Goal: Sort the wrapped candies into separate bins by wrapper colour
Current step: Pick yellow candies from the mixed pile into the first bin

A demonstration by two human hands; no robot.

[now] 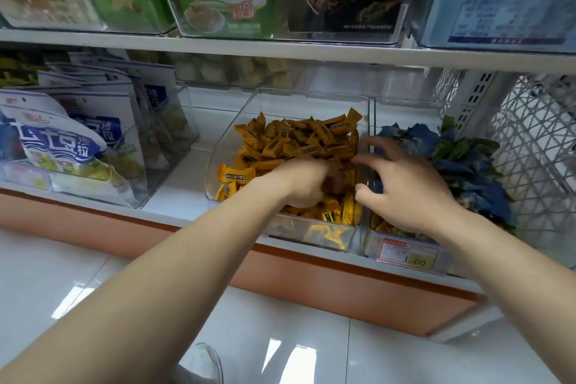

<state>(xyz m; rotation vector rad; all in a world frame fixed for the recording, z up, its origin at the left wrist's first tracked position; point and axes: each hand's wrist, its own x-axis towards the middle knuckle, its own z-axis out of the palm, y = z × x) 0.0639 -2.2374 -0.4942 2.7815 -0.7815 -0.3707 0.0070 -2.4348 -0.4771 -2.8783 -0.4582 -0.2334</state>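
Note:
A clear plastic bin [249, 109] on the lower shelf is full of yellow-wrapped candies [299, 140]. Beside it on the right, a second clear bin [402, 104] holds blue-wrapped candies [467, 165], some green ones [467, 145], and a few yellow ones [381, 226] at its front. My left hand [302, 184] is down in the yellow bin with curled fingers buried among the candies; whether it holds one is hidden. My right hand [408, 187] hovers over the wall between the two bins, fingers spread and bent, nothing in it.
Snack bags [71, 140] stand in a clear bin at the left. A white wire rack [530, 146] rises at the right. The upper shelf [280, 51] carries more packaged goods. A price label [405, 254] hangs on the right bin's front. Tiled floor lies below.

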